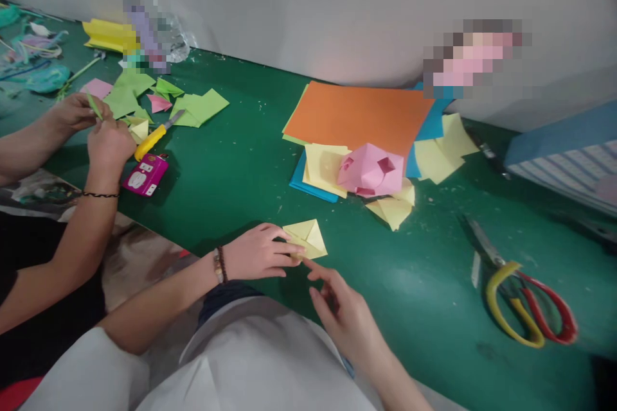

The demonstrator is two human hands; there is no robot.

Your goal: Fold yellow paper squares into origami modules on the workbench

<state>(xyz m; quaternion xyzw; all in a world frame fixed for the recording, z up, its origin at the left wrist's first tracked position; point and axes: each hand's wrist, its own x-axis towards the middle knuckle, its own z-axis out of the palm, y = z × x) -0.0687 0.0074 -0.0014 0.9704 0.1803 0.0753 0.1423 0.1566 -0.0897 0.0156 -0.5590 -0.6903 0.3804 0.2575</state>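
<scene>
Head cam: yellow paper (311, 237) folded w/ triangular flap, L fingers (289, 248) on top.

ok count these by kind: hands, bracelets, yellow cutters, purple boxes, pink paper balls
Hands: 4 (your left hand, your right hand, co-worker's hands)
Bracelets: 2 (beaded bracelet, dark chain)
Yellow cutter: 1
Purple box: 1
Pink ball: 1
Total: 9

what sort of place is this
Probably a craft workspace: a green tabletop holds a folded pink paper model, orange paper and scissors, and the left hand presses folded yellow paper.
</scene>
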